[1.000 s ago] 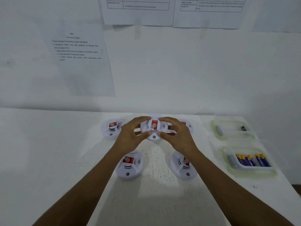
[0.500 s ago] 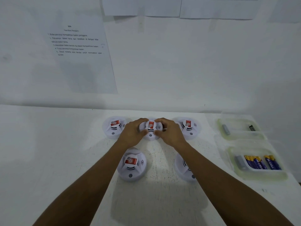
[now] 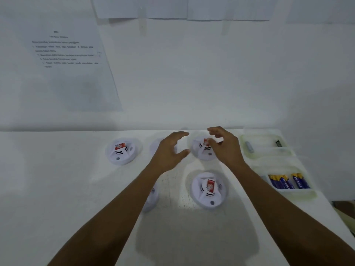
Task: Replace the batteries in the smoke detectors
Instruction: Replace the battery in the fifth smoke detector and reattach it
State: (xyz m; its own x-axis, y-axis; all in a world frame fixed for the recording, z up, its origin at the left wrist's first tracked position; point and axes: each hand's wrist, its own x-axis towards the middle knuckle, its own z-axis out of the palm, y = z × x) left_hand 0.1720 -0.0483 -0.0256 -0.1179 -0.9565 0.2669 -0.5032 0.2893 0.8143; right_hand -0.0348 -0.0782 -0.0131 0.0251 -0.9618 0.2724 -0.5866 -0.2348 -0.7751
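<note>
The left hand (image 3: 167, 153) hangs open just above the tabletop (image 3: 57, 179), palm down, fingers spread and relaxed, thumb out to the right, holding nothing. It hides most of the back-middle smoke detector (image 3: 156, 145), of which only a pale edge shows to the left of the knuckles. The right hand (image 3: 227, 149) hovers close beside it, fingers loosely curled and apart from the thumb, also empty; it is blurred, so whether its fingertips touch anything cannot be told. It sits over the right side of the back-right smoke detector (image 3: 200, 150), whose red label peeks out between the two hands. Further left in the same back row lies the back-left smoke detector (image 3: 123, 151), uncovered, with its red label facing up. Nearer the person, the front-right smoke detector (image 3: 209, 190) lies between the two forearms, and the front-left smoke detector (image 3: 153, 198) is mostly hidden under the left forearm. All five are round, white and flat on the tabletop. Off to the right stand two clear trays: the far tray (image 3: 267, 153) holds a grey battery (image 3: 249, 147) and a dark battery (image 3: 278, 143), well apart, and the near tray (image 3: 288, 195) holds blue and yellow batteries (image 3: 283, 181) lying side by side. A printed sheet (image 3: 67, 54) is stuck to the wall behind.
</note>
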